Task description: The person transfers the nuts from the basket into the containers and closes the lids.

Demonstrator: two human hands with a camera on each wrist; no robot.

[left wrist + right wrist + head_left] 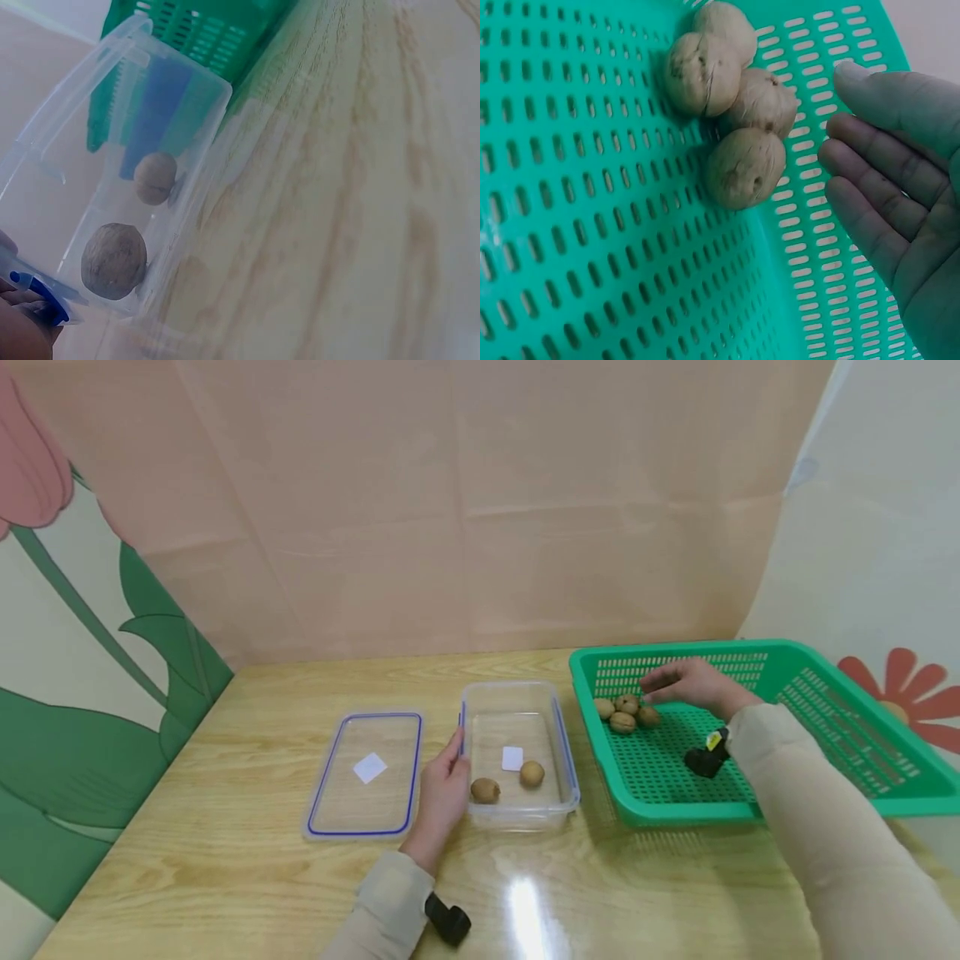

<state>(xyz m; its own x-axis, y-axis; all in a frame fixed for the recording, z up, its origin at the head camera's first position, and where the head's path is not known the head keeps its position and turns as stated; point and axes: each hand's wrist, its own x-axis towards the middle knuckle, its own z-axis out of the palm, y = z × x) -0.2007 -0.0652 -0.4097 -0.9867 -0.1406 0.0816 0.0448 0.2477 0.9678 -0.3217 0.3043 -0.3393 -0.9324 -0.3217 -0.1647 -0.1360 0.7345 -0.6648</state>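
Note:
My left hand [444, 789] grips the left rim of a clear plastic food container [567, 760], thumb and fingers at its edge beside a blue-edged clip [46, 298]. Two walnuts lie inside: one [485, 791] in the near left corner, another [532, 774] right of a white square label [512, 758]. Over the green plastic basket [622, 812] reaches my right hand [693, 683], palm bare and fingers slightly bent, holding nothing. Just beyond its fingertips [841, 191], several walnuts [746, 169] cluster in the basket's left part.
A clear lid [337, 802] with a blue seal and a white label lies flat left of the container. Both stand on a wood-grain table [225, 827]. The basket's raised left wall stands between the container and the clustered walnuts. A pinkish-brown sheet [450, 527] hangs behind.

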